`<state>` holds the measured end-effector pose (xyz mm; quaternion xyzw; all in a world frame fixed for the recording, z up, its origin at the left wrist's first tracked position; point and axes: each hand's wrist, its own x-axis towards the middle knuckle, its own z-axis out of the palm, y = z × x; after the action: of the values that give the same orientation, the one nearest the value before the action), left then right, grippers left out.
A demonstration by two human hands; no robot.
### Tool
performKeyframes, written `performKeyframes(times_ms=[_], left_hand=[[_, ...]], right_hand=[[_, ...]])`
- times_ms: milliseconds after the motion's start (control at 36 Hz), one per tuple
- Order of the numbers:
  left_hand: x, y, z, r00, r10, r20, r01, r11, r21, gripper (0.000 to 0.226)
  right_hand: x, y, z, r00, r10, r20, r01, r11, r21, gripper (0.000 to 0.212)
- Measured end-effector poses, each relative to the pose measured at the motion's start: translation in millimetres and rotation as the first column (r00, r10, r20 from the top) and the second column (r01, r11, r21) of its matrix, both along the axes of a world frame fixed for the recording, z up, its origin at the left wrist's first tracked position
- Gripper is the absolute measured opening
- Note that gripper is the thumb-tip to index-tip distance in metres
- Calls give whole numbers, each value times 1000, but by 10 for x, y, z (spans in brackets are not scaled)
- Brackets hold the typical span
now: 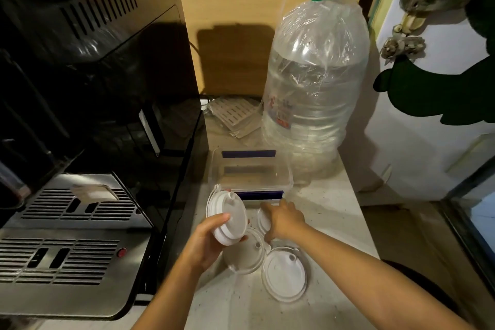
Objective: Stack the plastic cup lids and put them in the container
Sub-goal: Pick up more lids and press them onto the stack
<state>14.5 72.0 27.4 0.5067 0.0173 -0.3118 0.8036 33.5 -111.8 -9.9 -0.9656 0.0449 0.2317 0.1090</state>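
Note:
My left hand [205, 242] holds a small stack of white plastic cup lids [227, 215], tilted on edge above the counter. My right hand [284, 218] rests palm down on another lid [263, 218] lying on the counter, fingers curled around its rim. Two more lids lie flat nearer to me: one [246, 256] partly under the held stack, one [285, 277] to its right. A clear rectangular container [288, 177] with dark blue clips stands open just beyond both hands.
A black and steel coffee machine [80, 209] fills the left side. A large clear water bottle [316, 83] with a green cap stands behind the container. The white counter [329, 211] ends at its right edge beside a white door.

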Motion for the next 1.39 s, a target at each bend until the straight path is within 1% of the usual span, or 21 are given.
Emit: performKeyframes(times_ms=[83,167,361,444,472,611,694,722,750,806,833,889,917,944,1000,1056,1111,1194,1306,1389], left_hand=[[3,15,-30,1000,14,-28,-15,1000,-4,107],[6,5,-56,999,32,-44,-32,999,10,117],[44,-54,-105,997,24,-74,-24,1000,11,112],[65,-93,-150,996,16,-88,-15,1000,14,116],[69,-111,-160,996,10,-90,-8,1000,14,114],[91,-230,-147,991,-36,-131,36,999,-3,90],[112,-292,-115,989,-51,-141,50,999,-14,65],[119,-313,-98,989,-60,-138,59,998,-11,64],[130,-333,-85,989,-73,-129,73,997,-5,71],[160,-376,-55,990,-98,-100,99,995,13,96],[178,-394,-37,990,-111,-90,112,994,9,104],[217,-425,1,987,-143,-72,141,990,-23,108],[237,-438,26,984,-166,-58,163,986,-43,107],[254,-454,59,981,-191,-34,188,980,-62,100],[287,-489,131,974,-225,27,226,969,-97,78],[311,-524,215,963,-256,85,265,957,-118,67],[333,-553,271,952,-279,129,296,945,-138,67],[359,-582,330,943,-295,156,323,925,-199,77],[382,-588,361,939,-309,151,339,903,-264,82],[383,-550,382,930,-319,184,360,894,-269,84]], right_hand=[[11,12,-15,1000,0,6,0,1000,-6,85],[3,5,-18,1000,-6,9,6,1000,5,82],[-102,-118,-3,998,-6,59,6,1000,11,71],[-153,-211,27,997,-10,82,9,1000,16,69],[-170,-247,40,996,-13,88,11,1000,20,70],[-246,-437,197,990,-21,143,12,998,63,73],[-304,-537,390,976,20,218,-39,996,81,73],[-327,-565,465,968,40,248,-63,994,85,72],[-348,-593,542,959,66,277,-92,992,83,72],[-385,-637,688,932,127,340,-161,984,73,70],[-400,-652,761,914,157,374,-197,978,71,69],[-421,-672,894,872,212,441,-263,963,57,68],[-427,-677,957,849,239,470,-296,954,49,68],[-429,-675,1020,824,265,501,-333,942,49,67],[-426,-660,1138,760,309,571,-412,910,56,68],[-412,-644,1223,679,352,644,-492,869,44,71],[-393,-616,1288,613,389,688,-559,828,29,72],[-361,-555,1345,544,441,714,-636,772,7,70],[-321,-491,1362,502,478,721,-690,724,1,71],[-289,-480,1379,483,501,718,-716,699,-5,71]])
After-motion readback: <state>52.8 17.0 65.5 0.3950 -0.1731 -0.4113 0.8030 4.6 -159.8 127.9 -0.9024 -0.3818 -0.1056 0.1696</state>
